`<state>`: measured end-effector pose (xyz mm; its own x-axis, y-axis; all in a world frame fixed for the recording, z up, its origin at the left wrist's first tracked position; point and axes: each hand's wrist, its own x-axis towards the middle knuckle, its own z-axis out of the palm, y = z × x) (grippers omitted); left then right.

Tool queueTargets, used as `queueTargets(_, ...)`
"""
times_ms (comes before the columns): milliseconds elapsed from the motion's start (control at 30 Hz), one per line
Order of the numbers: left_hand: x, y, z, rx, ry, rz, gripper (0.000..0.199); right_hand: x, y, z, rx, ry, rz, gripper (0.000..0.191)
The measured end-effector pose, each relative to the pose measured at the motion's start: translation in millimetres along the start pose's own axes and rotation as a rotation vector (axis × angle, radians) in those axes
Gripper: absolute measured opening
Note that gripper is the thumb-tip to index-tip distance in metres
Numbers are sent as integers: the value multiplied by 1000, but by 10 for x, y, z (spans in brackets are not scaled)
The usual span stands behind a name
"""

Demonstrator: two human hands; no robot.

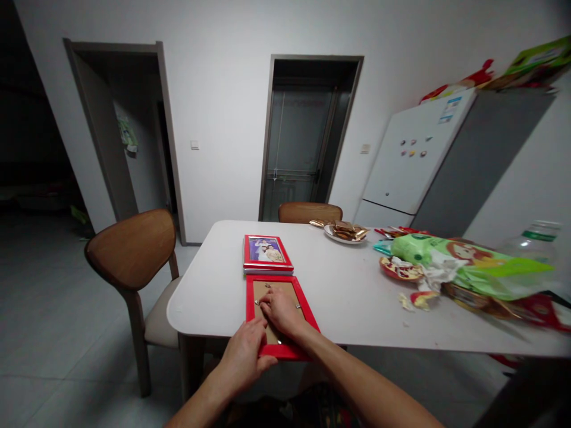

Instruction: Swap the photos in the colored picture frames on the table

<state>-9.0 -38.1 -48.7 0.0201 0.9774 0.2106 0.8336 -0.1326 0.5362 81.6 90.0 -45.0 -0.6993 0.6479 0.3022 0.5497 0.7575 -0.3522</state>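
Note:
A red picture frame (307, 312) lies back side up at the table's near edge, its brown backing board (285, 291) showing with small metal clips around it. My left hand (245, 351) grips the frame's lower left corner, thumb on the near red edge. With fingers bent together, my right hand (281, 309) rests on the backing near the left clip; whatever is under its fingertips is too small to make out. Just beyond lies a second red frame (267, 251), face up with a photo of people, on top of a stack.
The white table (348, 297) carries a plate of wrapped snacks (344, 230) at the back, and a cut pomegranate (401, 268), crumpled tissues (439, 270) and a green bag (473, 261) at the right. Wooden chairs (134, 249) stand left and behind.

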Motion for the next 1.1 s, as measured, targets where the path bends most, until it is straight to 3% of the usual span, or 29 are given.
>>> queueTargets(200,-9,-7,-49,-54,28,38,52,36,-49,104,-138,-31,-106,23)
queueTargets(367,-17,-8,-43,-34,18,4,53,30,-5,91,-88,-36,-168,24)
queueTargets(433,-19,-12,-39,-17,3,-17,54,81,56,68,-36,-23,-103,23)
queueTargets(600,-20,-19,-36,27,-31,-46,60,283,262,27,-11,35,248,22)
queueTargets(800,-12,-63,2,36,-22,-41,63,452,406,95,-44,18,375,22)
queueTargets(1100,-31,-18,-24,49,-17,-45,53,552,394,60,-81,38,529,23)
